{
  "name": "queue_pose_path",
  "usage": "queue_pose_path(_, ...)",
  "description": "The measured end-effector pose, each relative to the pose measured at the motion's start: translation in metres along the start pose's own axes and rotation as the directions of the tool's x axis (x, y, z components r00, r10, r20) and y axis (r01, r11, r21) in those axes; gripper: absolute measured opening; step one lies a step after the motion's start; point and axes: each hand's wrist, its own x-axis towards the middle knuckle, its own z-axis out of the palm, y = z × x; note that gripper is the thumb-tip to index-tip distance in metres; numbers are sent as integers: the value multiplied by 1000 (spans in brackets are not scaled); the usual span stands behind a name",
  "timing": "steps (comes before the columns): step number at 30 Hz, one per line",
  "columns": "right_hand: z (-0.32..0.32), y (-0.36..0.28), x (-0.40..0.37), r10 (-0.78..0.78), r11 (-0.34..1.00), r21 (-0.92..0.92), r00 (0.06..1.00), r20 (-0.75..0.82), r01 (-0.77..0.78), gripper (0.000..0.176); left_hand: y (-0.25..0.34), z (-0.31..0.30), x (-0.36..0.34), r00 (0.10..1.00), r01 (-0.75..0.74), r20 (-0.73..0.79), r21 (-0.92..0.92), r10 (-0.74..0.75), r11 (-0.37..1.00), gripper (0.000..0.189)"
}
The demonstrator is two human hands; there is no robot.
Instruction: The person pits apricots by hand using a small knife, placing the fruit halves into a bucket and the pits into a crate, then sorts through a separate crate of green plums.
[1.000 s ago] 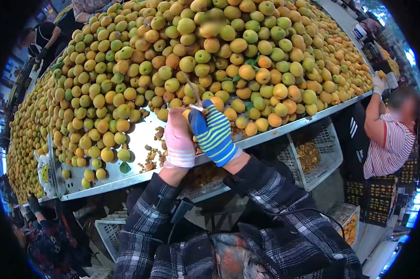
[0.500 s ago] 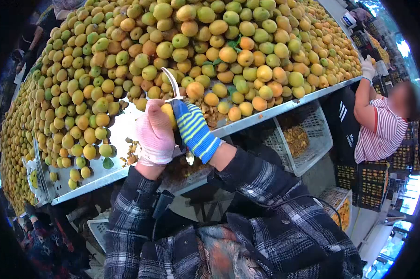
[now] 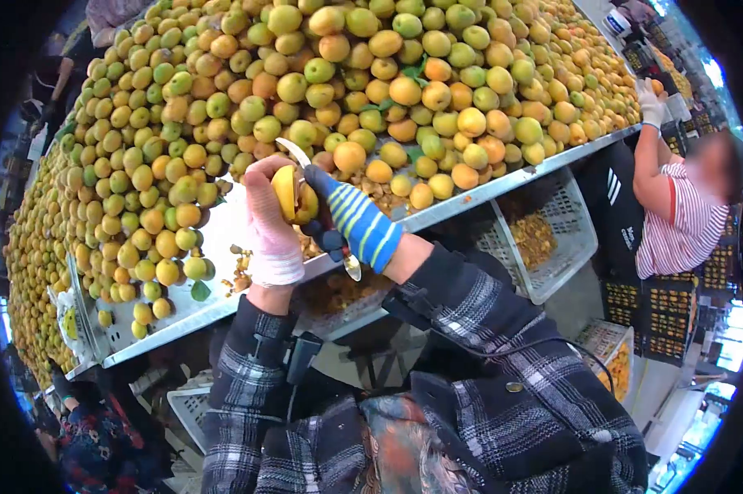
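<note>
My left hand (image 3: 271, 226), in a pink and white glove, is closed around a yellow apricot (image 3: 286, 191). The fruit is split, with a gap between its two halves. Right beside it, my right hand (image 3: 361, 221) wears a blue and yellow striped glove and grips a knife. The knife's curved blade (image 3: 293, 151) points up and left past the fingers; its handle is mostly hidden. A rounded metal end (image 3: 352, 268) shows below the same hand. Both hands are over the near edge of a metal table (image 3: 470, 196) heaped with apricots (image 3: 347, 156).
Under the table edge stands a grey plastic crate (image 3: 565, 239) with cut fruit pieces in it. Another crate (image 3: 606, 350) holds orange fruit. At right, a person in a striped shirt (image 3: 688, 218) works with gloved hands. Dark crates (image 3: 651, 321) are stacked behind.
The apricot was whole-looking between my hands and now shows parted halves. My right hand has tilted and shifted slightly right, and the blade now sits lower behind the fingers.
</note>
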Motion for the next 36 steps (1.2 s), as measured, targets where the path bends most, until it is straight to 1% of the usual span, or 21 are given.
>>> queue_pose_path(2,23,-14,-16,-89,995,-56,990,-110,83,52,3,4,1,995,0,-100,13,1,1000,56)
queue_pose_path(6,24,-23,-25,-133,980,-162,988,-76,119,42,2,-5,10,982,83,-153,-177,-110,981,53)
queue_pose_path(8,12,-17,-18,-221,957,-197,975,-8,215,41,-1,-13,15,937,202,-166,-462,-308,863,55)
queue_pose_path(9,10,-14,-15,-226,950,-242,969,-95,198,47,0,-14,16,947,192,-118,-541,-300,819,56)
queue_pose_path(10,6,-14,-9,-338,858,-452,931,-136,246,51,1,-19,17,948,183,-125,-541,-293,821,56)
queue_pose_path(12,-3,-10,-4,-479,758,-563,866,-141,328,50,1,-27,15,959,265,99,-641,-264,721,54)
queue_pose_path(14,-3,-10,-6,-542,700,-625,827,-148,347,44,5,-30,13,945,286,65,-645,-322,709,54)
queue_pose_path(16,-7,-12,-3,-735,482,-779,669,-110,401,40,0,-37,14,936,346,200,-685,-291,641,53)
queue_pose_path(18,-7,-14,-7,-771,439,-795,630,-93,420,38,-10,-35,12,939,312,92,-634,-332,707,52)
queue_pose_path(19,-7,-14,-7,-812,323,-866,582,-46,382,37,-11,-31,12,934,282,-19,-575,-357,768,52)
queue_pose_path(21,-6,-10,-5,-876,107,-949,480,50,296,37,-11,-23,10,934,284,-12,-584,-358,761,52)
queue_pose_path(24,1,-10,-7,-806,40,-979,585,86,199,43,-18,-15,8,935,295,50,-658,-351,693,50)
queue_pose_path(25,2,-9,-5,-827,30,-965,550,122,259,46,-22,-15,8,915,332,80,-706,-396,625,50)
queue_pose_path(26,1,-11,-7,-801,47,-971,590,102,232,47,-24,-16,8,893,364,112,-749,-437,553,50)
queue_pose_path(29,-2,-12,-3,-833,88,-962,548,72,259,43,-21,-14,8,875,403,117,-713,-470,573,52)
queue_pose_path(30,-10,-10,10,-869,213,-880,493,28,425,38,-20,-12,8,859,428,116,-699,-499,573,52)
queue_pose_path(31,-16,-8,17,-894,314,-753,446,-31,578,34,-21,-14,9,809,488,80,-644,-582,589,55)
queue_pose_path(32,8,-29,-13,-850,495,-572,501,-163,654,29,-21,-13,6,808,489,81,-646,-584,586,55)
queue_pose_path(33,3,-32,-16,-815,574,-434,534,-223,695,28,-20,-10,1,811,537,143,-565,-567,627,56)
queue_pose_path(35,-1,-45,-21,-717,685,-123,635,-288,718,26,-20,3,-6,791,594,177,-450,-585,667,60)
queue_pose_path(36,-4,-46,-26,-725,673,-23,652,-222,739,26,-18,9,-12,754,640,187,-425,-629,641,60)
